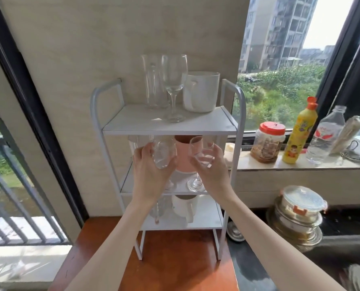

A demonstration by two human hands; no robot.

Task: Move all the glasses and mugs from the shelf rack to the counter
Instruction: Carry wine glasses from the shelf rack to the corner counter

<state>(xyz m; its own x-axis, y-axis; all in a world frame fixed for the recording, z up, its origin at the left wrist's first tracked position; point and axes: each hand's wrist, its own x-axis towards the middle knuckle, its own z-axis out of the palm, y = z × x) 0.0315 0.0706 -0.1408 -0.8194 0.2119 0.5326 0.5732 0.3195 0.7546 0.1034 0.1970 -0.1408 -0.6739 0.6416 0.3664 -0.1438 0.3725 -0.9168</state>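
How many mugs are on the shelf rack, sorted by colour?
White: 2, the top-shelf mug and the bottom-shelf mug
Pink: 1, the middle-shelf mug
Total: 3

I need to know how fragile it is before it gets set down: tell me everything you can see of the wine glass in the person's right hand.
The wine glass looks like clear, thin glass: a rounded bowl, a slim stem and a round foot, apparently empty. It tilts, rim toward the upper left. The right hand curls round the bowl. It sits in front of the rack's middle shelf, beside the pink mug; whether its foot touches the shelf is unclear.
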